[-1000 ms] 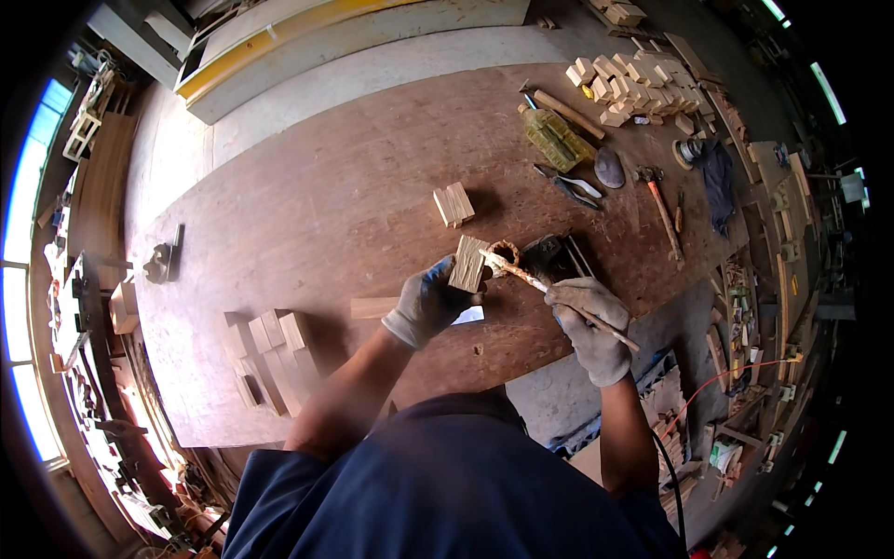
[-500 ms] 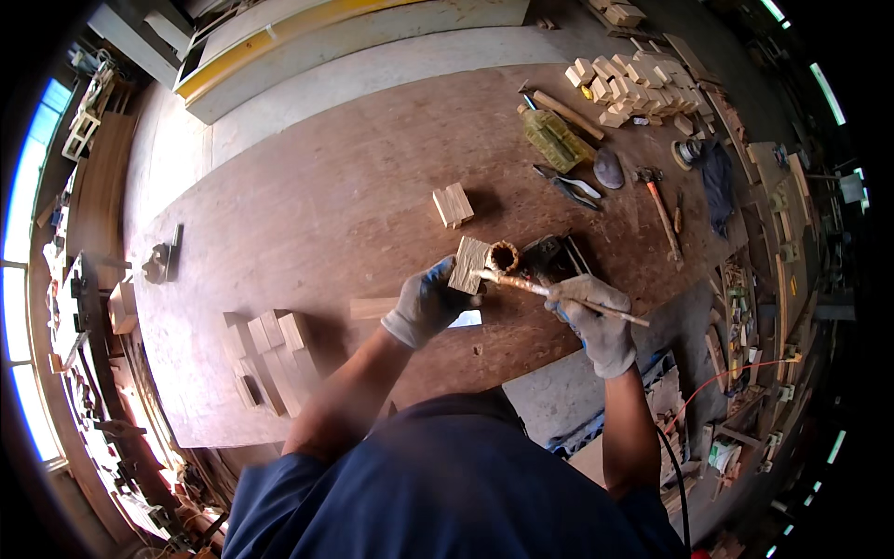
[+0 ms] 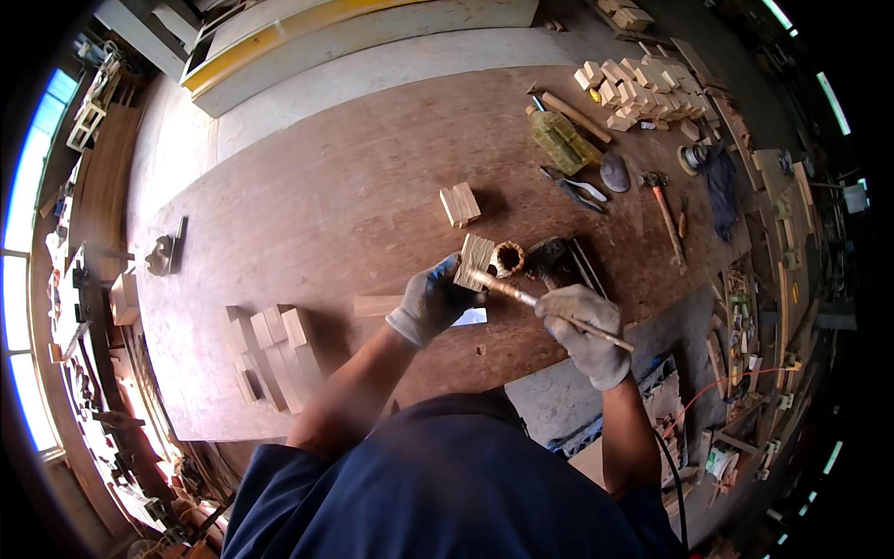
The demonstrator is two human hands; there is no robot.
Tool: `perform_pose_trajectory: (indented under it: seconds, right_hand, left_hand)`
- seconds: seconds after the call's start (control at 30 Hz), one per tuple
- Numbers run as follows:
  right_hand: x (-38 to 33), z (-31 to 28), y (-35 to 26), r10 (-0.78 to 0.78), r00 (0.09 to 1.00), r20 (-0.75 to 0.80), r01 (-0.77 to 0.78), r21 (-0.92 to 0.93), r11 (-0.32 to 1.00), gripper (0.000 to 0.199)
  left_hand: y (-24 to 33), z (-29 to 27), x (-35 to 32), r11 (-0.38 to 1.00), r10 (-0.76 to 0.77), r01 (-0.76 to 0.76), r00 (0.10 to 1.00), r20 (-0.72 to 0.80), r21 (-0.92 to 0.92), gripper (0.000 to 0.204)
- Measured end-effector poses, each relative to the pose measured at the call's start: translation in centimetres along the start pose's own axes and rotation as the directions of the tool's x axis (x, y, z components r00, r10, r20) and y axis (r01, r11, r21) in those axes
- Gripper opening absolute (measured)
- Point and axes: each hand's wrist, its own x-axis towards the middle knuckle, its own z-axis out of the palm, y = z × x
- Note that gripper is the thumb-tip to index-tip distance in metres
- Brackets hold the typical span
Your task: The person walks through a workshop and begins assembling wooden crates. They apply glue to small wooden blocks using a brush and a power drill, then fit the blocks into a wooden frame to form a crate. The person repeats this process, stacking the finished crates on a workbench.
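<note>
The brown tabletop spreads beyond and to both sides of the hands. The gloved left hand grips a block by its left side, fingers partly hidden beneath it; the gloved right hand is closed around a brush handle. The brush points from the right hand leftward and slightly away, its long axis slanting across the gap between the hands, its handle end jutting past the right hand. The wooden block lies at the left hand's fingertips, ahead and left of the right hand, so the left hand is nearer. Its long axis runs away from the person, far end leaning right, crossing the brush's line. The bristle end overlaps its near right part; contact seems likely. A round pot sits just beyond the brush, between the hands.
</note>
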Motion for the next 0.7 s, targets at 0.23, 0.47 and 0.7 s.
perform_pose_trajectory:
  seconds: [0.23, 0.47, 0.7]
  right_hand:
    - [0.5, -0.3, -0.4, -0.021, 0.997, -0.075, 0.015, -0.080, 0.997, 0.015]
    - [0.2, 1.1, -0.7, -0.085, 0.996, 0.038, 0.088, -0.096, 0.991, 0.022]
    - [0.6, 0.5, -0.9, -0.110, 0.992, -0.057, 0.102, -0.132, 0.986, 0.022]
  left_hand:
    - [0.1, 1.0, -0.6, 0.998, -0.005, 0.006, 1.000, -0.026, 0.056, 0.042]
    - [-0.1, 0.9, -0.2, 0.998, -0.002, 0.006, 0.998, -0.056, 0.066, 0.049]
    - [-0.1, 0.2, -0.2, 1.000, -0.001, 0.003, 0.998, 0.069, -0.017, 0.045]
